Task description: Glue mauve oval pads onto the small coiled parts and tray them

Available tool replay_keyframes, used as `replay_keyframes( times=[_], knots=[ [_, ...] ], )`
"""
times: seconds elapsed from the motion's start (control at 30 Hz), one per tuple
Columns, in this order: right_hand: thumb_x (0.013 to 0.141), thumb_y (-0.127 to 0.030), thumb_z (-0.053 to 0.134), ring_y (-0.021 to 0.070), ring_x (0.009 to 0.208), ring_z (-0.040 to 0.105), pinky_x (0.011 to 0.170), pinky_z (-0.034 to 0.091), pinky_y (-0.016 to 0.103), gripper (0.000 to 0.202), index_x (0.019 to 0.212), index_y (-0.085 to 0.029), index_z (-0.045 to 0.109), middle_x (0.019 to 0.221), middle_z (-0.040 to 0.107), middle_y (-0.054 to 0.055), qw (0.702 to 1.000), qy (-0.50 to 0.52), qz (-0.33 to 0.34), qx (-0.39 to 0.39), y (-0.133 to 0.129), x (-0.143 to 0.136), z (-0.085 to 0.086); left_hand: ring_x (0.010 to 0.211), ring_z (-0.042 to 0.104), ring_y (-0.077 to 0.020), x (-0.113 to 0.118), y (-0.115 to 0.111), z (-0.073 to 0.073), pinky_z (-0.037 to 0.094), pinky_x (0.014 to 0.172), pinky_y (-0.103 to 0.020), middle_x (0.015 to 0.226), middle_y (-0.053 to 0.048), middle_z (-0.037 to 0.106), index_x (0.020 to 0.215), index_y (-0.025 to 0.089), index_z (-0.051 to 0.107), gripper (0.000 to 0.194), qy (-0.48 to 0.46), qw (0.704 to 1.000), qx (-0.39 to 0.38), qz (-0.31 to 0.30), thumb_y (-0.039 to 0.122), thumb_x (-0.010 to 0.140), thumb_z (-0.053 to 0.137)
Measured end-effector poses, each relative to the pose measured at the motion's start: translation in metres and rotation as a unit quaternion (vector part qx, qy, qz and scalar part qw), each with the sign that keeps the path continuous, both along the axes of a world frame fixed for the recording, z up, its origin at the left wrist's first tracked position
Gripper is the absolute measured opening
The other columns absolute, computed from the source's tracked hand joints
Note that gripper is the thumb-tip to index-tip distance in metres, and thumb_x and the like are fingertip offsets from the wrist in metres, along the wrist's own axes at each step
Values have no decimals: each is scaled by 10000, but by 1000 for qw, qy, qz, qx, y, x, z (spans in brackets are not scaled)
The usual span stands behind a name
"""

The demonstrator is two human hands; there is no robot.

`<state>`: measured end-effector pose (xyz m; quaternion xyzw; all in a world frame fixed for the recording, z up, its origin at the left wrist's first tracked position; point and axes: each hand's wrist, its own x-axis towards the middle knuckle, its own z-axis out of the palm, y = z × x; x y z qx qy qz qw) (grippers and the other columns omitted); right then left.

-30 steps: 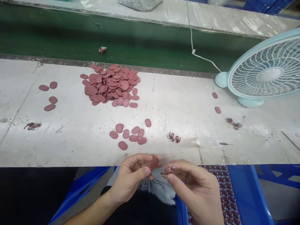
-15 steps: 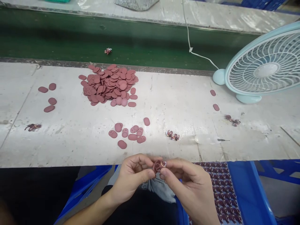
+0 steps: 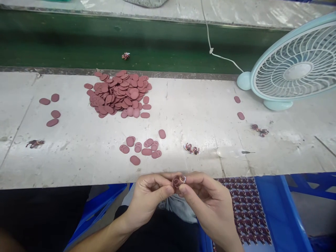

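My left hand [image 3: 148, 196] pinches a reddish-brown oval disc [image 3: 174, 181] between thumb and fingers, just off the table's front edge. Against it, my right hand [image 3: 211, 203] grips a small dark-brown figure [image 3: 182, 179] with white and orange marks. The two pieces touch, but fingertips hide most of the join. Beyond my hands lies a loose group of oval discs [image 3: 146, 152], some with small holes. A pair of similar small figures [image 3: 191, 148] rests to its right.
A large heap of oval discs [image 3: 118, 92] sits at the table's back. Behind it runs a green conveyor belt [image 3: 78, 52] carrying one small figure [image 3: 126, 56]. A light-blue fan [image 3: 298, 71] stands right. A blue crate [image 3: 282, 210] at lower right holds rows of figures [image 3: 250, 213].
The view has shifted slightly. The figure on the green belt has moved to the right. Both hands keep their pinch on the disc and figure, with little movement.
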<state>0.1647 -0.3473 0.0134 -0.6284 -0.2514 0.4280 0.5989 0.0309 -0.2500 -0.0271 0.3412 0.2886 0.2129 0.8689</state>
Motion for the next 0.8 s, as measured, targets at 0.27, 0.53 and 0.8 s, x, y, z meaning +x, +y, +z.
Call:
replay_keyframes(
  times=[0.27, 0.53, 0.8],
  knots=[
    [880, -222, 738, 207, 851, 768, 751, 658, 312, 67, 947, -223, 731, 924, 788, 57, 1000, 4, -24, 17, -3, -1, -5, 1026, 735, -240, 2, -3, 0, 579, 920, -351, 1091, -64, 793, 799, 207, 783, 68, 7, 1000, 12, 8, 161, 845, 762],
    [880, -237, 750, 175, 818, 759, 744, 652, 268, 76, 953, -255, 744, 931, 792, 37, 996, 57, -72, 17, -7, 0, -11, 1069, 719, -259, 10, -11, 1, 579, 901, -341, 1168, -79, 766, 860, 217, 782, 36, 14, 999, 26, 18, 241, 833, 782],
    [859, -202, 761, 179, 709, 739, 628, 655, 259, 202, 1051, -262, 747, 940, 763, 56, 978, 33, -206, 19, -91, 29, -37, 1163, 661, -280, 21, 79, 19, 469, 1095, -410, 1268, -66, 723, 1104, 251, 776, 245, 248, 753, 609, -29, 246, 864, 730]
  ],
)
